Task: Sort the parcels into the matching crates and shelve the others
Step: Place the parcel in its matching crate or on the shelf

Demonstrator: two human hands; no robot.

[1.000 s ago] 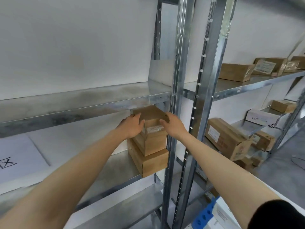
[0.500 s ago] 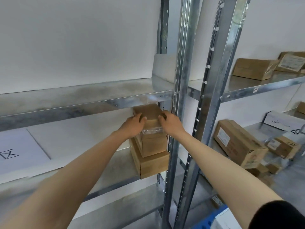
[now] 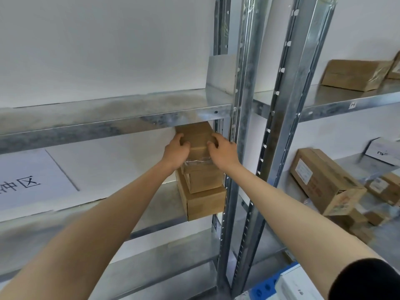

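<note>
Person's left grip (image 3: 176, 152) and right grip (image 3: 224, 153) both curl round top parcel (image 3: 195, 136); best seated square on parcel stack (image 3: 205, 200), minding upper shelf (image 3: 108, 124) edge close above.

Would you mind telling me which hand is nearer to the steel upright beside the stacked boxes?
Right. The right hand grips the top box beside the upright; the left hand grips its far side.

Both arms extended forward and upward, forearms bare, black sleeve (image 3: 363, 280) at right upper arm, left hand (image 3: 175, 151) and right hand (image 3: 224, 153) level, close together, fingers curled on opposite sides of cardboard box (image 3: 195, 135)
</note>
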